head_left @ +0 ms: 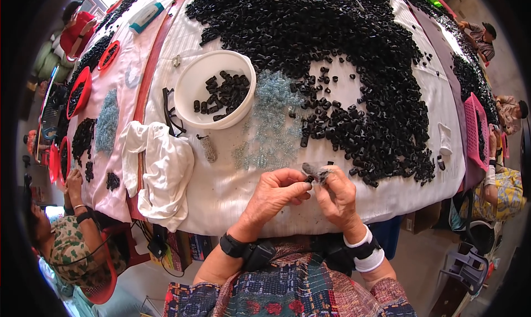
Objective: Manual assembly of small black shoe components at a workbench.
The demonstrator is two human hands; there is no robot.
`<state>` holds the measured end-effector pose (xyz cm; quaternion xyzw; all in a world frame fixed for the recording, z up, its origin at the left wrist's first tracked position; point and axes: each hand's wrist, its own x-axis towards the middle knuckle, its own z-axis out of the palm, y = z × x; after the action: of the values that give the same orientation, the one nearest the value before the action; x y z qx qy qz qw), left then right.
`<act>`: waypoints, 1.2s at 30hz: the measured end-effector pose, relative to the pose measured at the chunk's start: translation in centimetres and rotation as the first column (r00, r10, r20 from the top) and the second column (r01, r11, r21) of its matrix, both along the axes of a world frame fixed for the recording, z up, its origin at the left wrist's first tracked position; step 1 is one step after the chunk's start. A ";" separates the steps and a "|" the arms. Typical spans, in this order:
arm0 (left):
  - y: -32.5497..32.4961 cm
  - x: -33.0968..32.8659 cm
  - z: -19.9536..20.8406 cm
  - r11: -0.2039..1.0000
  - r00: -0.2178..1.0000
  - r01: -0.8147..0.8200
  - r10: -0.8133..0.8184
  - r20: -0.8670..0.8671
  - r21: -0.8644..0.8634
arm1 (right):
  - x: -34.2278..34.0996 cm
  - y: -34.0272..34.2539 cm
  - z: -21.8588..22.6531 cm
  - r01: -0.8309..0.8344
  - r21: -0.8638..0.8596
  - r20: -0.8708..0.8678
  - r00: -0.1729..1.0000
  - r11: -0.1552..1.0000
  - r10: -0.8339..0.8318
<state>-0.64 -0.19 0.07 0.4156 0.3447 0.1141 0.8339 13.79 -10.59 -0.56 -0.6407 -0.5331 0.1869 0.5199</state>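
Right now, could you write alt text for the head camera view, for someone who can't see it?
A person's left hand and right hand pinch a small black part together over a white-covered table. Beyond lie a heap of black parts, a white bowl and pale blue springs.

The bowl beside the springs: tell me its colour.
White, seen in the head view: the bowl holds small black parts.

Single head-worn fisheye view, looking steeply down – close over the table [221, 195] (edges bowed), hands nearest.
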 end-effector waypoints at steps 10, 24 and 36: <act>0.1 0.0 -0.2 0.998 0.999 0.034 -0.034 -0.016 0.045 | -0.6 0.2 -0.5 0.088 -0.100 -0.454 0.882 0.991 -0.124; -0.4 -0.1 -0.6 0.998 0.999 -0.043 0.043 0.000 0.039 | -0.8 0.9 -0.6 0.108 -0.007 -0.074 0.991 0.994 -0.109; -0.2 -0.3 -0.7 0.999 0.998 -0.047 0.047 0.050 0.014 | -1.2 0.4 0.3 0.110 -0.142 -0.548 0.819 0.984 -0.170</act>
<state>-0.94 -0.43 -0.63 0.4106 0.3328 0.1465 0.8362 12.62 -10.18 -0.29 -0.6218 -0.2992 0.3543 0.6311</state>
